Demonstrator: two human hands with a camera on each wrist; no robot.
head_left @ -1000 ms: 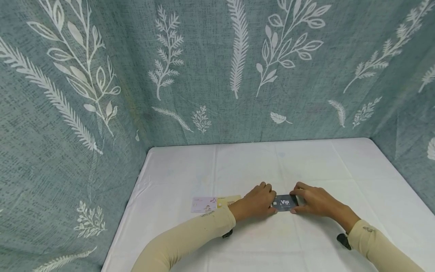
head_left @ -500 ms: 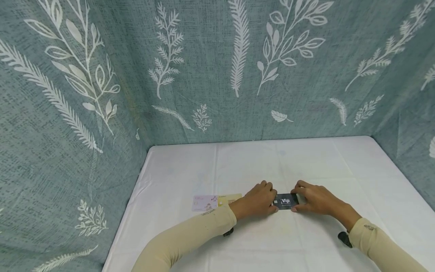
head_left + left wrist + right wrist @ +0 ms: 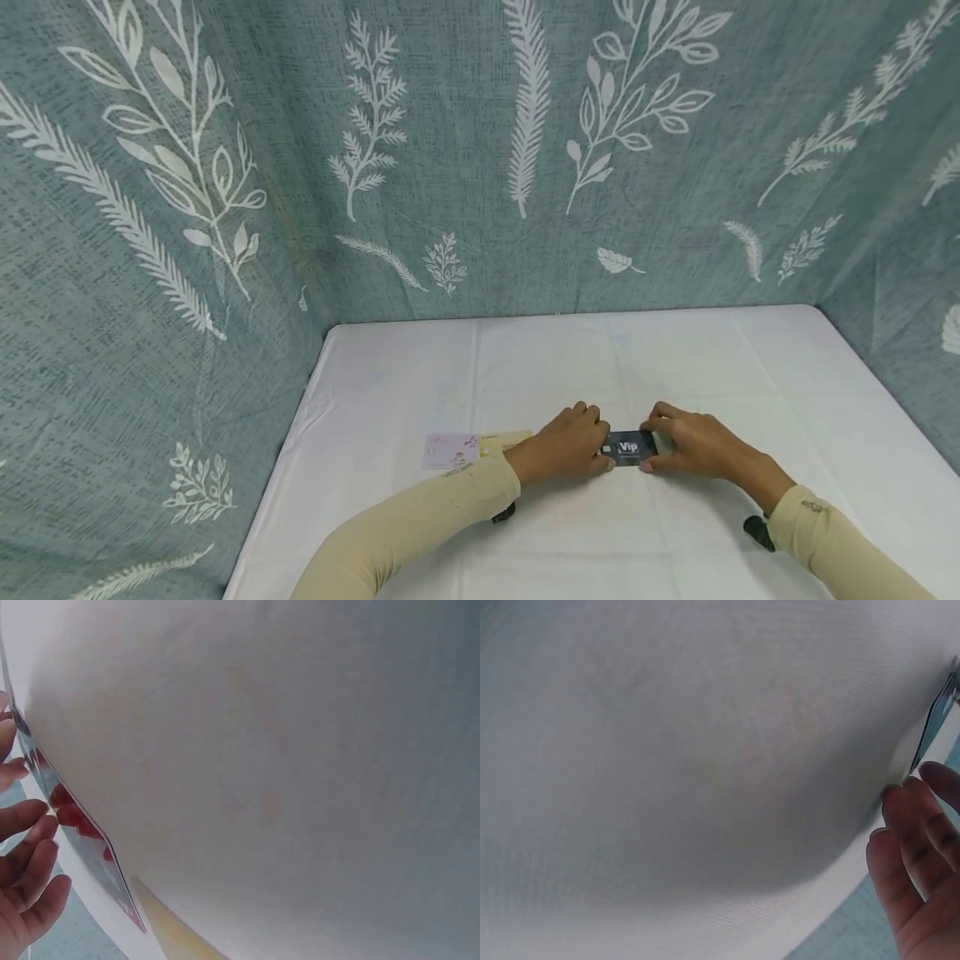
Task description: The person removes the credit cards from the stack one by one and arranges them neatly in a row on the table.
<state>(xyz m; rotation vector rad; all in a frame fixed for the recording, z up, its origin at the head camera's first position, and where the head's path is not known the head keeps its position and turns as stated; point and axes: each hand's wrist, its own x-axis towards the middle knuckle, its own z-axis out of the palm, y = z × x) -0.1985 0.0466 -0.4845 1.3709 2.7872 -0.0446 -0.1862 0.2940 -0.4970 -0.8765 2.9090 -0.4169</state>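
A black card with white "Vip" lettering (image 3: 628,447) lies on the white table between the two hands. My left hand (image 3: 566,443) pinches its left end with thumb and fingers. At its right end my right hand (image 3: 697,443) pinches it in the same way. The right wrist view catches the fingers beside the edge of a card (image 3: 934,720). Under the left hand, a card with red patches (image 3: 82,832) shows in the left wrist view; the head view hides it. Left of that hand lie a yellow card (image 3: 506,440) and a lilac card (image 3: 450,450), in a row.
The white-covered table (image 3: 547,358) ends at a green-grey curtain (image 3: 465,167) with white leaf prints, at the back and both sides. Beige sleeves (image 3: 420,525) cover the forearms. A small dark object (image 3: 759,532) shows below the right wrist, another (image 3: 503,512) below the left.
Nothing on the table visibly moves. Both hands stay at the black card's ends; only the head view shifts slightly.
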